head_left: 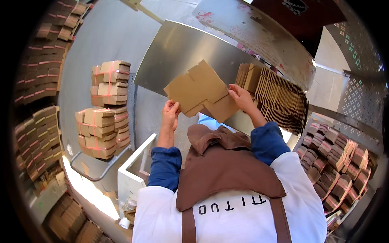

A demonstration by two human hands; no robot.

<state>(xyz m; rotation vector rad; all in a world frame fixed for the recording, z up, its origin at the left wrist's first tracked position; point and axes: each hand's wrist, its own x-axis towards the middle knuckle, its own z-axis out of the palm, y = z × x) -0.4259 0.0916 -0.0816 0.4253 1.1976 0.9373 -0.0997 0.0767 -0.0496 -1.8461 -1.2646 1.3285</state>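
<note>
Between my two hands I hold a flat brown cardboard blank (198, 87) with notched edges and a slot, tilted above the near edge of a metal worktable (178, 48). My left hand (170, 111) pinches its lower left corner. The right edge is gripped by my right hand (242, 98), thumb and fingers closed on it. Just right of that hand, a long row of cardboard blanks (279, 95) stands on edge on the table.
Strapped cardboard bundles (97, 131) sit on a cart with a metal handle (95, 178) at left. More bundles are stacked along the far left (38, 77) and in a rack at right (336, 166). A white frame (129, 174) stands by my left elbow. A printed panel (259, 36) lies beyond the table.
</note>
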